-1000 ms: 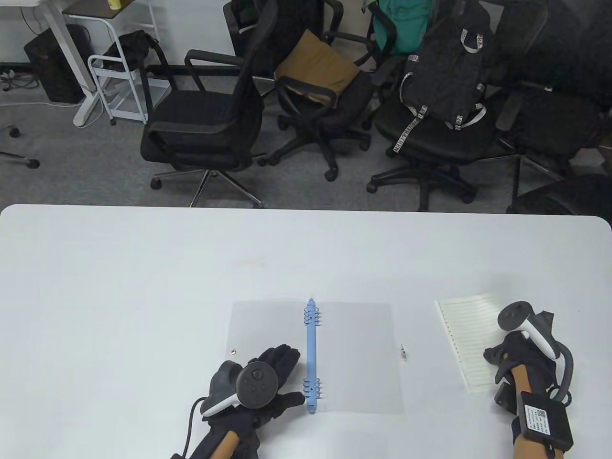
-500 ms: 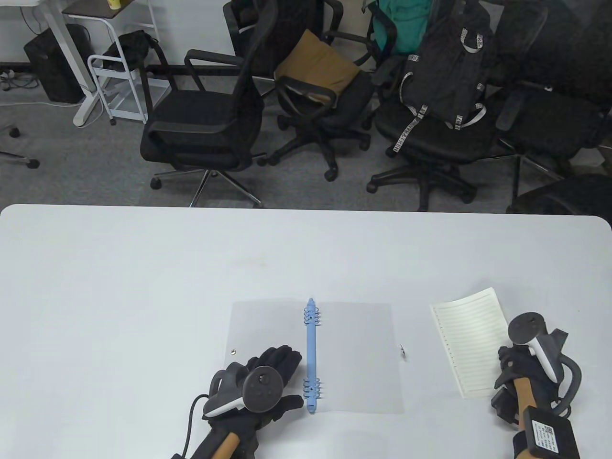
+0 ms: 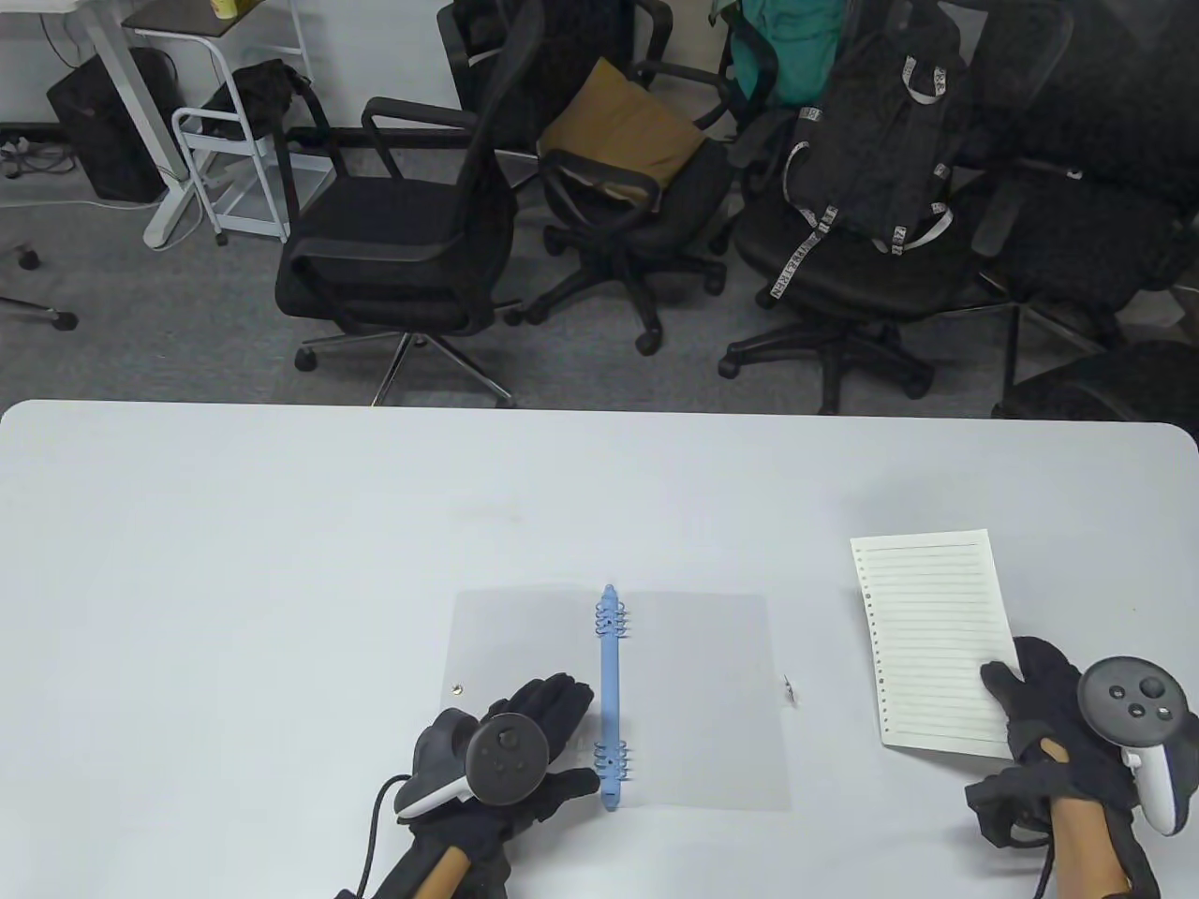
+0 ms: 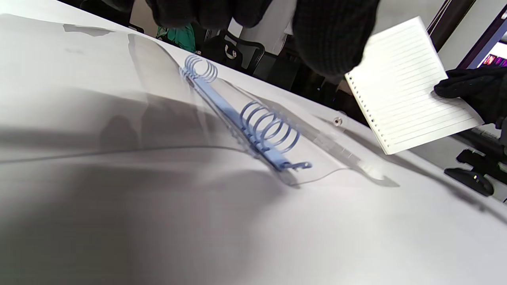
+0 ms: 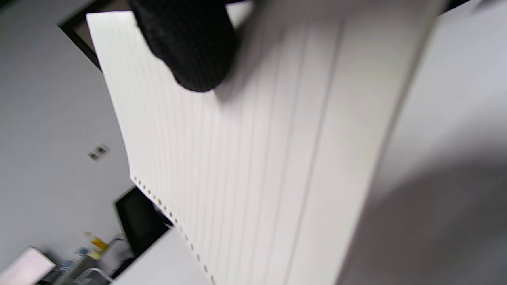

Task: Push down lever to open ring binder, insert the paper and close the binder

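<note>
The right hand pinched the lined paper at its near right corner, with the thumb on top of the sheet; the other fingers were under it and could not be seen. In the left wrist view the paper was lifted off the table and tilted, with its punched edge toward the binder. This grip on one corner was the first risk: a thin sheet held so can bend or swing, and then the small holes would probably not meet the rings.

The left hand lay on the left cover of the binder, fingers nearly straight and holding nothing, the fingertips just beside the blue spine. The thumb reached toward the near end of the spine, where the small lever stuck out; whether it touched the lever I could not tell.

The binder lay open and flat near the front middle of the table, well apart from the paper. Its rings looked whole circles in the left wrist view, so I judged they were not yet opened. If the paper arrived before the lever was pushed down, the sheet would only knock against the rings and could crease or tear at the holes. The clear covers looked smooth and light, so a push on the lever from the side could make the whole binder slide away.
</note>
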A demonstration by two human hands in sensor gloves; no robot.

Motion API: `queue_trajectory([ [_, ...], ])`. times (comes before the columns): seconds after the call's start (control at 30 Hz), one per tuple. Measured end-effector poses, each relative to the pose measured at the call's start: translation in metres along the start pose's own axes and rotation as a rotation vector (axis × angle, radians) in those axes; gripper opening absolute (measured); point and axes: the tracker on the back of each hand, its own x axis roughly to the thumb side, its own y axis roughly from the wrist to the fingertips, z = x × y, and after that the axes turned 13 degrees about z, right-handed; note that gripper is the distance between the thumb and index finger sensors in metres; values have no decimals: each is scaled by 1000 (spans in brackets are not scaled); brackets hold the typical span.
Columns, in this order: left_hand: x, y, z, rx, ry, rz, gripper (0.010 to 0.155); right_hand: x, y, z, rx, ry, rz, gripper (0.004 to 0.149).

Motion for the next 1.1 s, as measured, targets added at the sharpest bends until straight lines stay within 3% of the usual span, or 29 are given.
queue_trajectory([
  [0.17,8,-3,13,79,-154,-53,87,32,-32,8,61,167,-244,38],
  [0.3,19,-5,31,140,-407,-99,96,57,-55,34,205,341,-385,38],
  [0.5,27,4,38,74,-726,-181,97,77,-78,73,379,424,-490,38],
  [0.67,23,9,23,87,-826,-207,75,74,-88,97,413,445,-525,38],
  [0.83,20,11,19,123,-890,-228,42,68,-93,109,456,441,-543,38],
  [0.9,20,9,19,135,-855,-242,39,68,-93,109,448,408,-556,38],
  [0.97,20,6,21,138,-811,-269,39,68,-91,107,523,367,-570,40],
  [1.1,24,0,28,111,-754,-304,39,75,-78,106,805,342,-606,74],
])
